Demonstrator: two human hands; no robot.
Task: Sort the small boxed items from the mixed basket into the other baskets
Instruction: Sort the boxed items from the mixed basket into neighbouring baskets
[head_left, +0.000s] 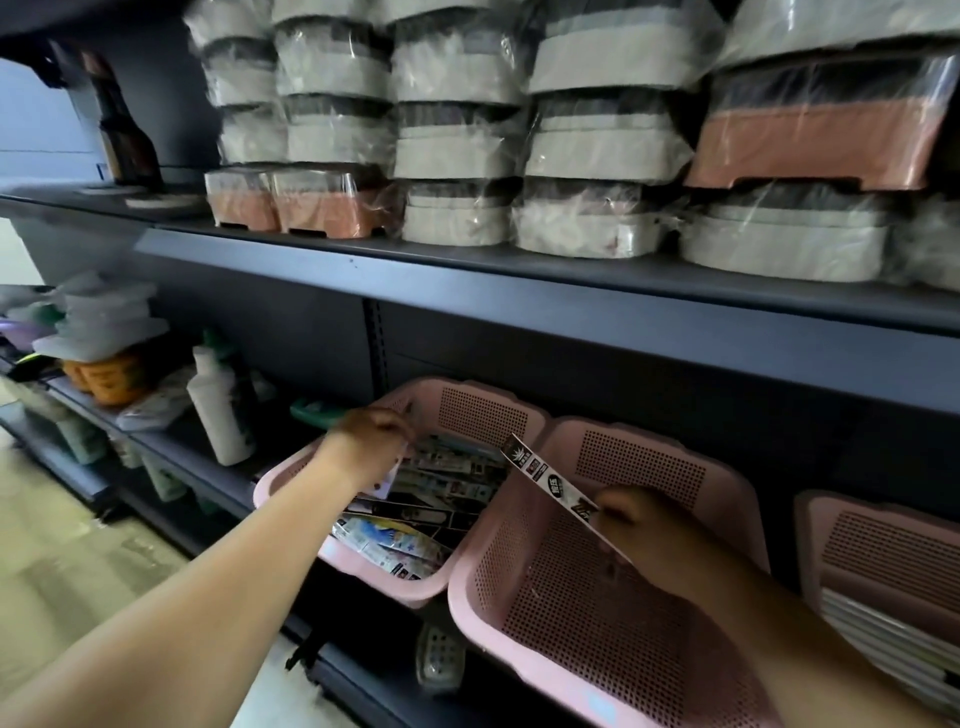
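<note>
Three pink perforated baskets stand side by side on a dark shelf. The left basket (483, 410) is full of several long narrow boxes (447, 483). My left hand (371, 441) reaches into its back left corner, fingers closed on a small white box (387, 480). My right hand (654, 525) holds a long black-and-white box (550, 486) slantwise over the middle basket (540, 639), whose floor is bare. The right basket (883, 545) holds a stack of light flat boxes at its near side.
The shelf above (519, 275) juts out over the baskets and carries stacks of wrapped grey and pink tubs. White bottles (218, 410) and a teal object stand left of the baskets. A lower shelf with a soap dish (439, 660) sits beneath.
</note>
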